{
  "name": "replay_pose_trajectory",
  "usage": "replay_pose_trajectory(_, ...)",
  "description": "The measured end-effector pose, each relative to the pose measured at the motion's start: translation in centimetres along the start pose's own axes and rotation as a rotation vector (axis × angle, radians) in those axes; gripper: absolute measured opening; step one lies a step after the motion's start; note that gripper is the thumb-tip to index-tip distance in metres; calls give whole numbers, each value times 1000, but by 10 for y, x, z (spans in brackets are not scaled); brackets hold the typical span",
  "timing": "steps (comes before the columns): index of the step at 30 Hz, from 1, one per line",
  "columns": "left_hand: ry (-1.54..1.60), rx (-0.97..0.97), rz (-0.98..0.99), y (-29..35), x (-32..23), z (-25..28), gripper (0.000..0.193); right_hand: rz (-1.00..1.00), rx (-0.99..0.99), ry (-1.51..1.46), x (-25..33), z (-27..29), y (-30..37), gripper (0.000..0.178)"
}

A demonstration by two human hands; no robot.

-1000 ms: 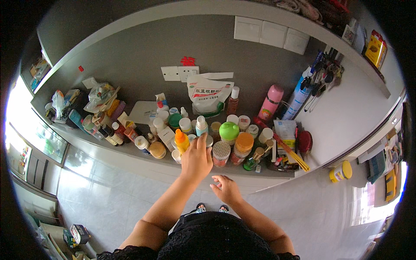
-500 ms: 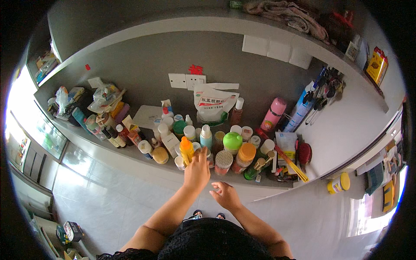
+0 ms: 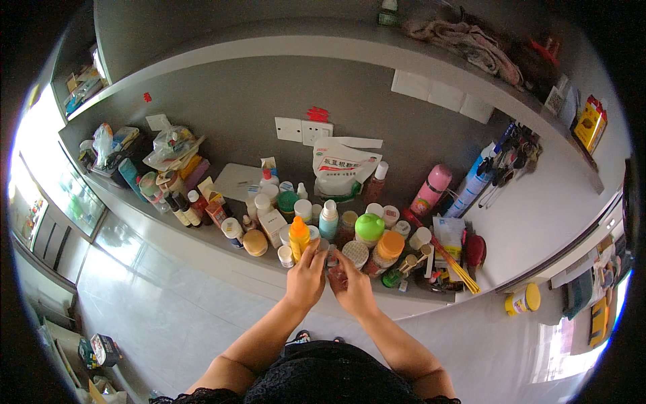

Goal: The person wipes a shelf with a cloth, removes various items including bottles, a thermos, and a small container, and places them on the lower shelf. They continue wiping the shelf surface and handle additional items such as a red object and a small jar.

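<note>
crowded bottles [image 3: 328,219] block the shelf [image 3: 222,259]; front edge open

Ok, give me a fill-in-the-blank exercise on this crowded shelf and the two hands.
1. Both hands, left hand and right hand, meet at the shelf's ____ edge.
2. The bottle beside the left hand has an ____ cap.
3. The round lid behind the hands is ____.
4. The tall flask against the wall is ____.

Missing words: front; orange; green; pink
</note>
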State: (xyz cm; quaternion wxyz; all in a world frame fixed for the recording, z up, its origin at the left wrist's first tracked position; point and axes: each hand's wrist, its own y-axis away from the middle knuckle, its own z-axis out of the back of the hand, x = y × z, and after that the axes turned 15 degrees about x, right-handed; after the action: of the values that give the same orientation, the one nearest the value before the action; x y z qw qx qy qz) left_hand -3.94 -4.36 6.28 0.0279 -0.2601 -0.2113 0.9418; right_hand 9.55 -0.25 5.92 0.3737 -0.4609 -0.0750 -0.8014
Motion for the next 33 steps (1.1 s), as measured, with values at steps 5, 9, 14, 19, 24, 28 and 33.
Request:
replay_pose_trajectory(5, -38, -3, -10, 6, 2, 2, 36, 14, 38, 19, 4, -2, -5, 56)
replay_pose_trajectory(9, -28, -49, -48, 7, -1, 7, 36, 13, 63, -18, 9, 5, -2, 56)
replay_pose_trajectory(14, 0, -193, -277, -15, -32, 55, 33, 140, 37, -54, 51, 47, -4, 58)
replay_pose_trajectory(19, -108, -393, -642, -81, -92, 158, 32, 353, -46, 208, 150, 139, -24, 54)
replay_pose_trajectory(24, 41, -337, -755, -145, -143, 254, 23, 531, -253, 382, 238, 232, -49, 51)
replay_pose_trajectory(28, 275, -73, -576, -203, -166, 285, 24, 511, -458, 498, 274, 303, -86, 34)
replay_pose_trajectory(33, 241, 176, -345, -296, -183, 312, 27, 270, -369, 771, 278, 374, -159, 27)
